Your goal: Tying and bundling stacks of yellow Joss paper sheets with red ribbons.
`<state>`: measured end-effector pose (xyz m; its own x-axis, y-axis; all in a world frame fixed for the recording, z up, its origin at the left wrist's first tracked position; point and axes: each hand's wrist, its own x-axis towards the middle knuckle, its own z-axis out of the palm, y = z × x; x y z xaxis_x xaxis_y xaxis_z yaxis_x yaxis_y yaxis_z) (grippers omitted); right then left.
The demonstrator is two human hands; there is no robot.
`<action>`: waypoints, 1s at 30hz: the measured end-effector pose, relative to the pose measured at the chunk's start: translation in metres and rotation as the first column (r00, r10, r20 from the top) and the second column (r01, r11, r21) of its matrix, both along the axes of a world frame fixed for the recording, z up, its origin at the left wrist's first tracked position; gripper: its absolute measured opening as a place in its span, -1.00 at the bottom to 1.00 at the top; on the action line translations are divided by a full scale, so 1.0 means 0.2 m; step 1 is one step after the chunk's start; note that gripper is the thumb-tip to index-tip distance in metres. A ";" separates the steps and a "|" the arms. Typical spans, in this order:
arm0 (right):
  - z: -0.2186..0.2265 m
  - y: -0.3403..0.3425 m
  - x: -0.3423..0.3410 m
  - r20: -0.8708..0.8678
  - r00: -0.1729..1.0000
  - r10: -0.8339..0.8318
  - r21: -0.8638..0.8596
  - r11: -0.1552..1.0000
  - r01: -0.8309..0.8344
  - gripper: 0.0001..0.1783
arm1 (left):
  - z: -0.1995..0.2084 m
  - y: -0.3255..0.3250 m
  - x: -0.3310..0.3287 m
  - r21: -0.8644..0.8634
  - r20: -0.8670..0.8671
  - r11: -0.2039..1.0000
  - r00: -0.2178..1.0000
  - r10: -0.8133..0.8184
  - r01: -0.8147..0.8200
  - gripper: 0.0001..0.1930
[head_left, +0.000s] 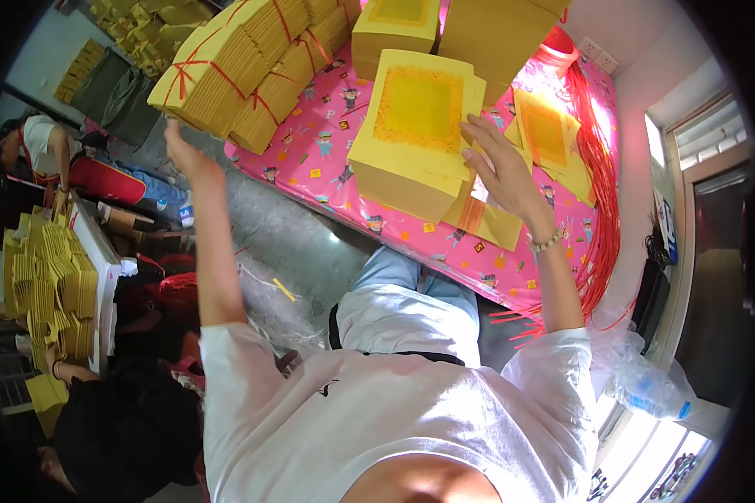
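Observation:
My right hand [502, 164] lies with its fingers spread against the right side of a tall stack of yellow paper sheets [411, 134]. The top sheet carries an orange-bordered printed square. Stretched out to the left, my left hand [189, 155] is seen edge-on with its fingers extended, at the near end of a row of yellow paper bundles [218, 75] tied with red string. Whether it touches the bundles I cannot tell. Loose printed sheets [545, 138] lie to the right of my right hand.
A pink patterned cloth [335, 180] covers the table. Red strings [591, 226] hang over its right side, below a red container [555, 50]. More yellow stacks [499, 42] stand behind. At left, people work around a table with yellow paper [50, 285]. A plastic bottle [658, 394] lies lower right.

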<state>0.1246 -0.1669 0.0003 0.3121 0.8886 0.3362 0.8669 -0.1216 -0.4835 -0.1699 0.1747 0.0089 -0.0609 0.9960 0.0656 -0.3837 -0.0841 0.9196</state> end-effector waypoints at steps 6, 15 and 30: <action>0.03 0.18 0.26 0.047 0.999 -0.028 0.136 0.990 0.021 -0.59 | -0.13 -0.65 0.31 0.478 -0.528 0.731 0.824 -0.204 0.487 -0.48; -0.03 0.57 0.62 0.103 0.983 -0.154 -0.026 0.987 0.158 -0.52 | -0.16 -0.86 0.48 0.525 -0.830 0.382 0.556 0.034 0.760 -0.43; -0.08 0.42 0.60 0.066 0.985 -0.160 0.014 0.987 0.159 -0.66 | -0.19 -0.86 0.49 0.451 -0.855 0.423 0.516 -0.046 0.786 -0.46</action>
